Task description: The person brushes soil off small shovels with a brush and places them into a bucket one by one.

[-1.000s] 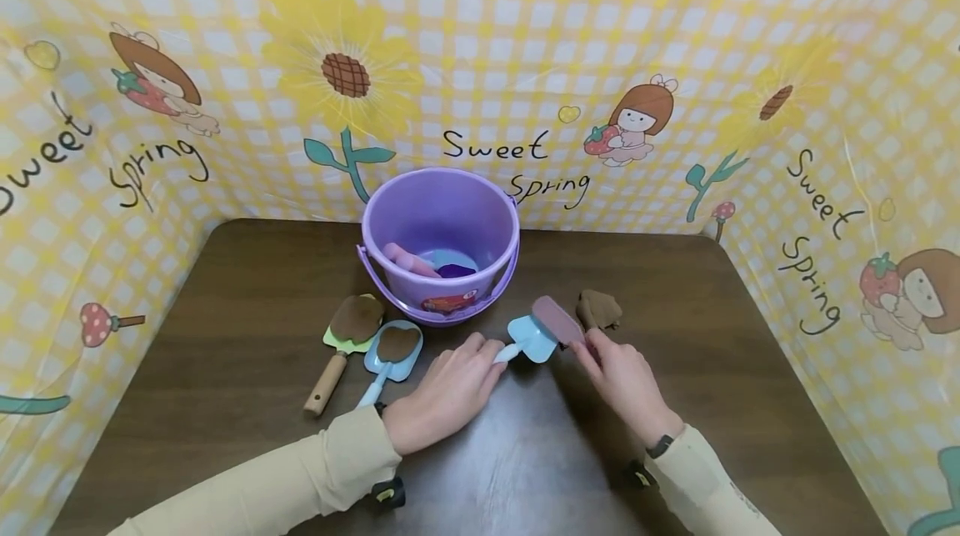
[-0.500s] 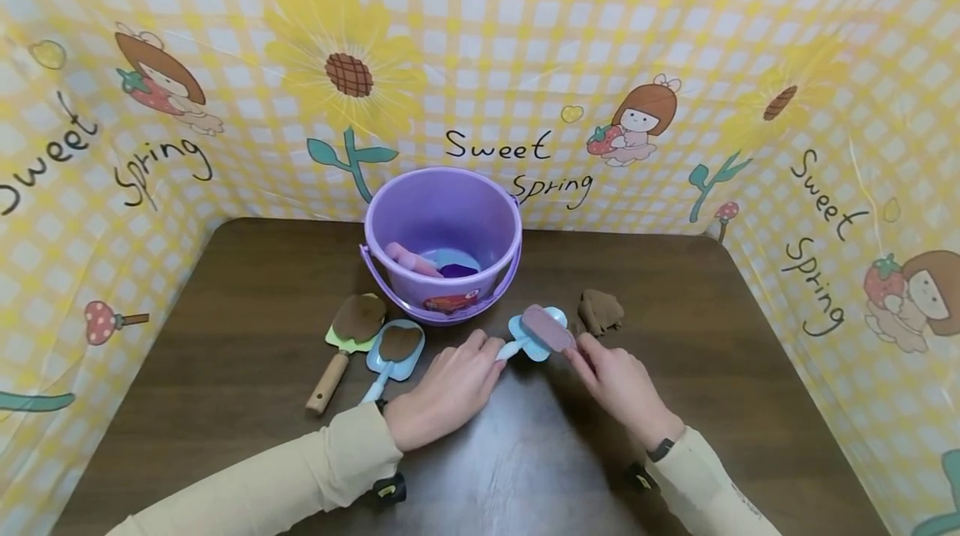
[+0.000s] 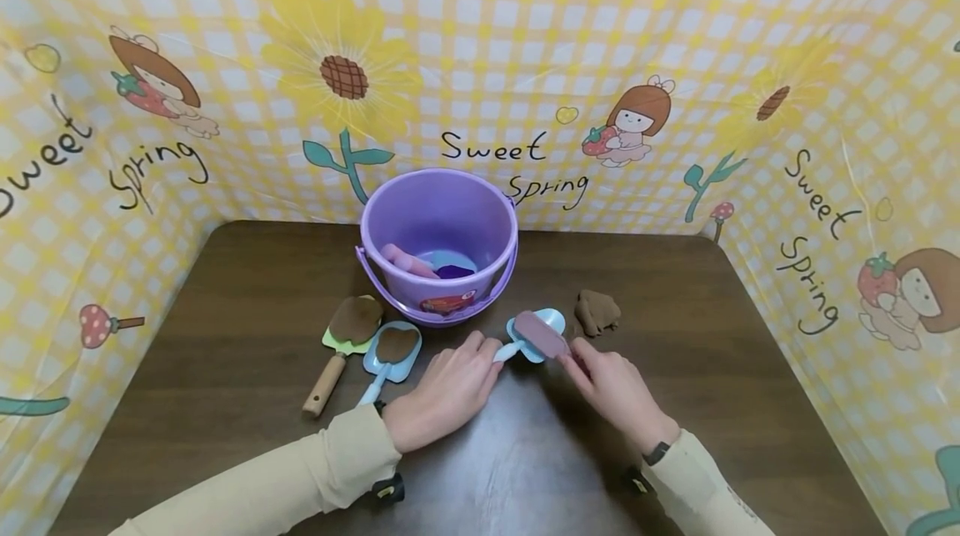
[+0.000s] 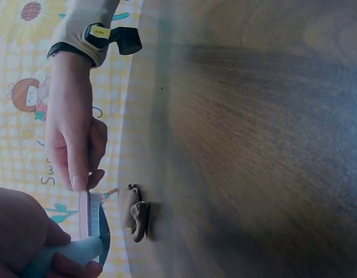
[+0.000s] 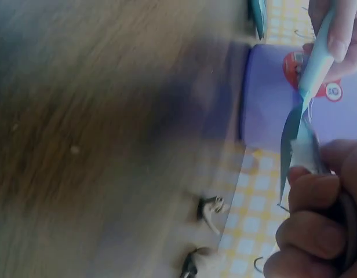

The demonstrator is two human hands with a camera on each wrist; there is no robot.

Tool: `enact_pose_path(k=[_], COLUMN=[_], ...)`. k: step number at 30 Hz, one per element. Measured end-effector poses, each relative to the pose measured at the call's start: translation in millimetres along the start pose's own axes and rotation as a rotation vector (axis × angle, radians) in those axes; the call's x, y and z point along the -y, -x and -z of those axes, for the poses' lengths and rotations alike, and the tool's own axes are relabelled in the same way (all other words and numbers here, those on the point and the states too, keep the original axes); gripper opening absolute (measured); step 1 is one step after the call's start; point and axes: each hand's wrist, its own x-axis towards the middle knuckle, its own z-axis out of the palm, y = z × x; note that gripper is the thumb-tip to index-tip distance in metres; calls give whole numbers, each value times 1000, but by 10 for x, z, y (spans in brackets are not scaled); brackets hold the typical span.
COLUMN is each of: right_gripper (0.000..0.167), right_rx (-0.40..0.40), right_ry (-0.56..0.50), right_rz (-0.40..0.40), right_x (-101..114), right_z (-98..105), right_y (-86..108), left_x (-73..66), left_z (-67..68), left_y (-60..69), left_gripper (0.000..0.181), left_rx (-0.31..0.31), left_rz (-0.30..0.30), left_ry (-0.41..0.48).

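My left hand [image 3: 448,396] grips the handle of a light blue toy shovel [image 3: 508,351], whose blade points right. Over that blade lies a flat mauve paddle [image 3: 540,334] with rounded corners; my right hand [image 3: 621,393] pinches its near end. In the left wrist view the paddle [image 4: 84,214] stands edge-on along the shovel's blade. Whether they touch is hard to tell. From the right wrist view, the right hand's curled fingers [image 5: 309,226] hide most of the paddle. A brown clay-like lump [image 3: 598,313] rests on the table just beyond the right hand.
Behind the hands stands a purple bucket [image 3: 438,227] with a pink-handled item [image 3: 408,259] and other pieces inside. To the left lie a green shovel [image 3: 330,340] with a wooden handle and another blue shovel [image 3: 408,365], both carrying brown material. Checked cloth [image 3: 480,61] walls the table's back and sides.
The mauve paddle has slid left, from the shovel blade's right edge to over its middle. My right hand has shifted slightly left with it. The left hand keeps its place on the handle.
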Motion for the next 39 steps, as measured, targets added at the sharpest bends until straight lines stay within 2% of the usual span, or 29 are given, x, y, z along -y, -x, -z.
enact_pose_path(k=[7, 11, 14, 17, 20, 22, 26, 29, 32, 36, 39], right_gripper=[18, 17, 16, 15, 14, 13, 12, 11, 12, 16, 15], right_rx=[-73, -163, -232, -273, -271, -250, -169, -114, -81, -67, -68], right_ry=[36, 29, 7, -24, -54, -67, -107, -148, -166, -160, -158], right_rz=[-92, -81, -71, -63, -52, -37, -1, 12, 29, 56, 29], right_x=[-74, -78, -68, -49, -29, -16, 24, 57, 87, 98, 74], right_z=[75, 166, 227, 267, 280, 268, 213, 158, 100, 37, 7], right_y=[13, 22, 36, 52, 56, 52, 33, 19, 9, -9, -25], left_x=[31, 36, 34, 41, 71, 102, 151, 167, 171, 183, 191], left_z=[-39, -39, -26, -20, -13, -12, 0, 2, 5, 6, 9], left_y=[16, 5, -10, -30, -48, -56, -74, -92, -94, -86, -84], left_gripper=[17, 15, 12, 11, 16, 20, 28, 32, 33, 36, 38], left_rx=[-60, -60, -49, -3, 47, 78, 146, 191, 201, 200, 205], left_rz=[-19, 7, 52, 129, 209, 266, 402, 480, 493, 462, 420], left_ry=[-17, 17, 95, 202, 345, 472, 818, 992, 1033, 975, 929])
